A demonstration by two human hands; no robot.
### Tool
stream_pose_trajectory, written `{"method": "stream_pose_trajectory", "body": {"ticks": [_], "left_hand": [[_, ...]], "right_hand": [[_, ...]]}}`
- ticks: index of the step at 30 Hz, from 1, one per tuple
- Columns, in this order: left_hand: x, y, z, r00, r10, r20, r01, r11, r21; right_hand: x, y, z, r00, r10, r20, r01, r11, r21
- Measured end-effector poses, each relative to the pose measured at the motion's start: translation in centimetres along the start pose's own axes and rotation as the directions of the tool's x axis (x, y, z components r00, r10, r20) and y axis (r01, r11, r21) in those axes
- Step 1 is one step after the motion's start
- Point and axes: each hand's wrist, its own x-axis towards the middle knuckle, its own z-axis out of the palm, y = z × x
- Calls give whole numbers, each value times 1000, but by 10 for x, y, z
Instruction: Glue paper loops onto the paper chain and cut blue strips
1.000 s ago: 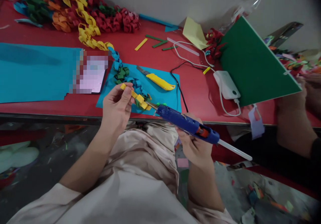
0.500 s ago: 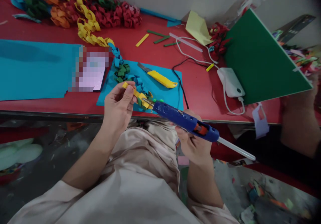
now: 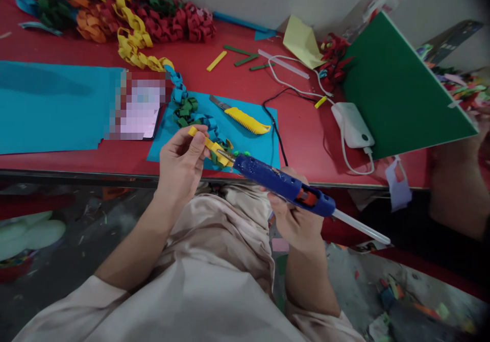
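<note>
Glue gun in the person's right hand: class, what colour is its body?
Blue, with an orange trigger; the glue gun shows best in the head view, held by the right hand.

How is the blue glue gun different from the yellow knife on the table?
The blue glue gun is held in the right hand; the yellow knife lies untouched on a blue sheet. The glue gun is thicker, with a clear stick out its back; the knife is slim with a grey blade. The gun's tip touches the yellow strip in the left hand. Both are hand tools.
</note>
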Motion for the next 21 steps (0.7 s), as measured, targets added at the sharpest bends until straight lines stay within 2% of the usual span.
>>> {"method": "stream_pose_trajectory", "body": {"ticks": [15,21], "left_hand": [[1,0,1,1000,2,-11,-2,1000,12],[2,1,2,999,-28,-46,28,1000,-12]], "right_hand": [[-4,5,0,1000,28,7,-27,999,-31],[-8,10,3,997,21,-70,-18,999,38]]}}
